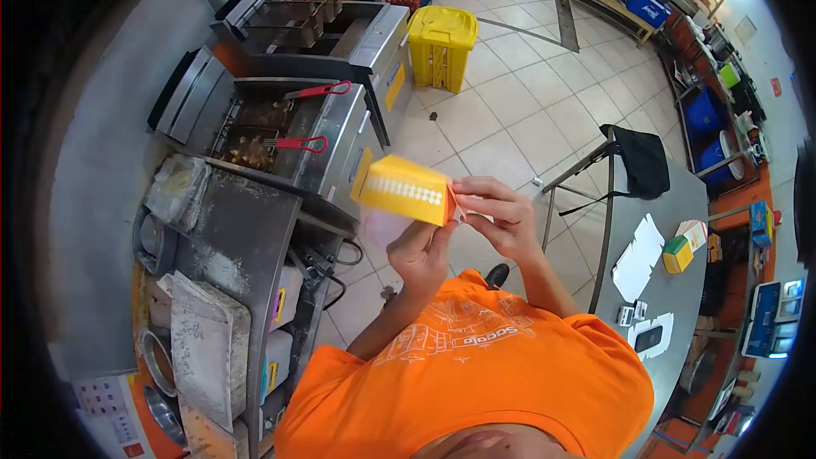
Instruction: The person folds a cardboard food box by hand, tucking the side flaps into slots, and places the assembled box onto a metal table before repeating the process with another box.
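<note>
Left hand (418, 259): we've got the yellow carton (406, 190) gripped
Right hand (503, 219): we're pinching its reddish end
Fryers (336, 132): off to our left

yellow carton (404, 189): smooth paper | fryer (336, 132): glossy metal | shirt (467, 374): matt cloth

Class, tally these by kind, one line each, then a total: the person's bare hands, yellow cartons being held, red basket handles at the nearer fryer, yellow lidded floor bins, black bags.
Bare hands (left hand, right hand): 2
Yellow carton with white marks: 1
Red basket handles: 2
Yellow lidded bin: 1
Black bag: 1
Total: 7
</note>
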